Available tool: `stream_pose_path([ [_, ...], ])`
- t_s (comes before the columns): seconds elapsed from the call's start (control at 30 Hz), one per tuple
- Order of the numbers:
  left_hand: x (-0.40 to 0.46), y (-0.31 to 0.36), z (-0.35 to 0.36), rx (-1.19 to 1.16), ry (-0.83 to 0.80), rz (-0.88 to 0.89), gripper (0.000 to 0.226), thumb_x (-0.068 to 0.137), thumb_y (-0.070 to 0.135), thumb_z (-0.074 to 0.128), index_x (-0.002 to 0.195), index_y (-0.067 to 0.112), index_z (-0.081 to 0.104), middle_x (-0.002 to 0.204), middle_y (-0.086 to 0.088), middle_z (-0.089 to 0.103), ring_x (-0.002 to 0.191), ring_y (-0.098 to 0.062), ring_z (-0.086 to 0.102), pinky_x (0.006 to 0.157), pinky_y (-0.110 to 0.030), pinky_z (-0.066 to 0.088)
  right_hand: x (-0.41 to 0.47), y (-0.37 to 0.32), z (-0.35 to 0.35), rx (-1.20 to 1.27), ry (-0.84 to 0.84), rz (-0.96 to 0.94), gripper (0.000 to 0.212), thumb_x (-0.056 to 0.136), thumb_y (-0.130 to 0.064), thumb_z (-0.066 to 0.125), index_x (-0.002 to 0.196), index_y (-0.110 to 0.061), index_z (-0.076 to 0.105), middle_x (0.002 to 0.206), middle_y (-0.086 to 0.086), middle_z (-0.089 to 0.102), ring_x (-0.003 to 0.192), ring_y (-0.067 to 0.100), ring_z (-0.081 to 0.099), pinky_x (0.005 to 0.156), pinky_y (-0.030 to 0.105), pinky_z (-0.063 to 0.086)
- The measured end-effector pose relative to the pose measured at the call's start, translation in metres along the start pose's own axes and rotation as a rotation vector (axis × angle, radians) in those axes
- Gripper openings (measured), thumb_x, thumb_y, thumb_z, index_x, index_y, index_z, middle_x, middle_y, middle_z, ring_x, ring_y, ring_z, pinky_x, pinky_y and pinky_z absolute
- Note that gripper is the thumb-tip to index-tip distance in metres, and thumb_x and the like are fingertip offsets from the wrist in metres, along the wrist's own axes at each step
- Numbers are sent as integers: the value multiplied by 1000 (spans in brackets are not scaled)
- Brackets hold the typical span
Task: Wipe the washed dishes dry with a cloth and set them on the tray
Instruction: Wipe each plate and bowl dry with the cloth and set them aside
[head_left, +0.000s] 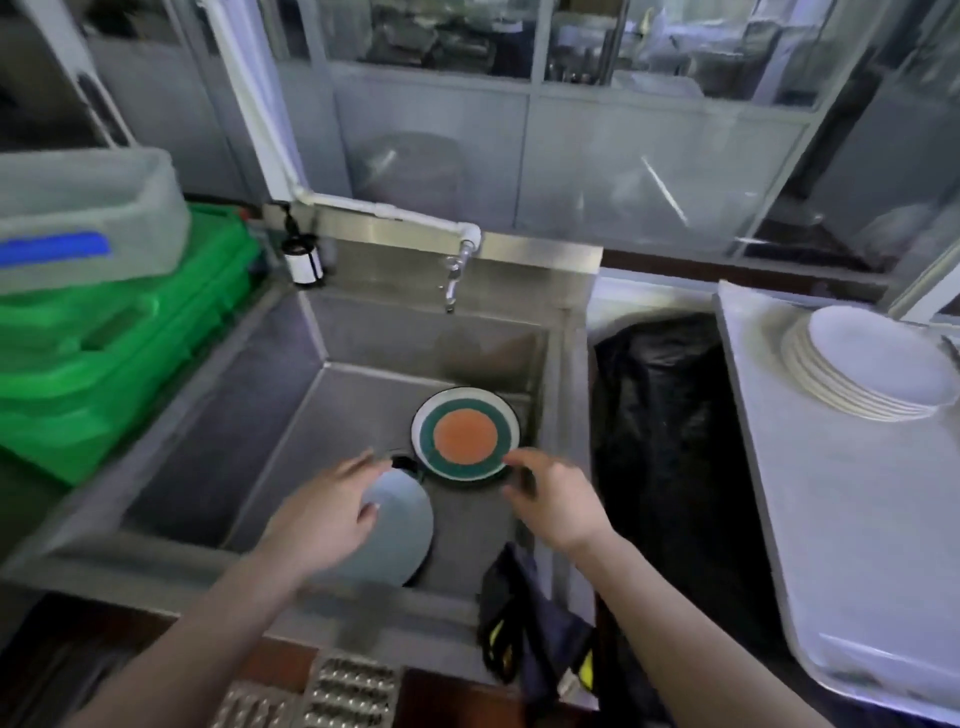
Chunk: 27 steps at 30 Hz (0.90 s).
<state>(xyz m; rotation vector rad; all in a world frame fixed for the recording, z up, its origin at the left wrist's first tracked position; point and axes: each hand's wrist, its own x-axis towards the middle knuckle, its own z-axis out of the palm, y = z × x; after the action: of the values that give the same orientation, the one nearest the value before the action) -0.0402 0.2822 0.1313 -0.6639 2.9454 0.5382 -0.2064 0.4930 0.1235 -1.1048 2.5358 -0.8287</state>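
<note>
The left hand (322, 514) grasps the grey plate (400, 530) at its rim, thumb on its face, over the sink (363, 395). The right hand (556, 499), fingers loosely bent and holding nothing, is at the near rim of the patterned plate (465, 434), which lies in the sink. I cannot tell whether it touches.

Nothing can be read: the blue patch (52, 248) on the grey tub (104, 197) at ten o'clock is too blurred.

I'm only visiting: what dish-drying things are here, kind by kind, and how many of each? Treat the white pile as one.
Plates in the sink: 2 (orange-and-green plate, pale blue plate)
Tray: 1
Stack of white plates on it: 1
Dark cloth over the sink's front edge: 1
Total: 5
</note>
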Motion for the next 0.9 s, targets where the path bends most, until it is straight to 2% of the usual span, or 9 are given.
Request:
stream_pose_path([
  [0.2, -33, -97, -5, -54, -40, -141, 56, 92, 24, 53, 146, 29, 37, 147, 5, 45, 131, -16, 45, 104, -25, 34, 23, -61, 67, 5, -191, 10, 37, 87, -24, 64, 123, -19, 61, 122, 0, 65, 116, 19, 56, 95, 33, 46],
  [0.33, -28, -136, 6, -100, -89, -216, 51, 94, 28, 53, 144, 30, 41, 138, 4, 55, 124, -19, 52, 98, -27, 39, 44, -61, 96, -7, -291, 72, 39, 88, -25, 61, 127, -20, 59, 126, -4, 62, 117, 15, 56, 90, 23, 41],
  [0.43, -15, -154, 18, -120, -154, -242, 49, 94, 33, 53, 142, 31, 44, 138, 7, 55, 125, -18, 52, 96, -25, 38, 62, -47, 118, -1, -333, 172, 37, 88, -27, 60, 125, -25, 59, 124, -6, 63, 113, 17, 57, 87, 24, 41],
  [0.53, 8, -173, 27, -124, -193, -258, 45, 92, 34, 56, 137, 29, 50, 134, 4, 59, 120, -20, 56, 92, -26, 39, 89, -31, 143, 61, -363, 324, 18, 86, -27, 54, 101, -35, 62, 101, -10, 64, 97, 19, 58, 75, 26, 39],
  [0.63, 39, -188, 37, -164, -225, -294, 40, 93, 28, 56, 132, 27, 53, 130, 2, 61, 116, -22, 58, 87, -26, 40, 117, -12, 168, 171, -333, 495, 17, 83, -24, 56, 96, -24, 66, 89, -8, 65, 83, 17, 56, 65, 27, 37],
  [0.73, 74, -203, 54, -166, -294, -316, 40, 96, 24, 47, 136, 29, 49, 137, 6, 56, 122, -19, 54, 95, -27, 40, 146, 10, 193, 215, -347, 633, 12, 73, -23, 53, 69, -14, 59, 63, -4, 61, 63, 24, 51, 50, 25, 31],
  [0.77, 84, -207, 61, -160, -322, -320, 41, 96, 23, 45, 137, 29, 48, 139, 6, 54, 124, -19, 52, 98, -27, 39, 153, 18, 201, 230, -360, 660, 15, 73, -24, 52, 61, -15, 54, 52, -7, 56, 56, 19, 47, 48, 23, 30],
  [0.83, 98, -214, 75, -158, -385, -326, 42, 96, 21, 44, 137, 29, 49, 139, 6, 54, 124, -18, 52, 101, -29, 41, 163, 33, 216, 307, -362, 739, 22, 83, -24, 55, 61, -26, 56, 51, -17, 57, 57, 10, 51, 54, 22, 41],
  [0.9, 108, -220, 86, -195, -426, -364, 41, 95, 21, 47, 135, 29, 52, 137, 6, 56, 124, -16, 52, 102, -29, 41, 167, 49, 231, 415, -334, 878, 15, 90, -21, 57, 77, -25, 64, 79, -4, 70, 74, 18, 62, 73, 34, 53],
])
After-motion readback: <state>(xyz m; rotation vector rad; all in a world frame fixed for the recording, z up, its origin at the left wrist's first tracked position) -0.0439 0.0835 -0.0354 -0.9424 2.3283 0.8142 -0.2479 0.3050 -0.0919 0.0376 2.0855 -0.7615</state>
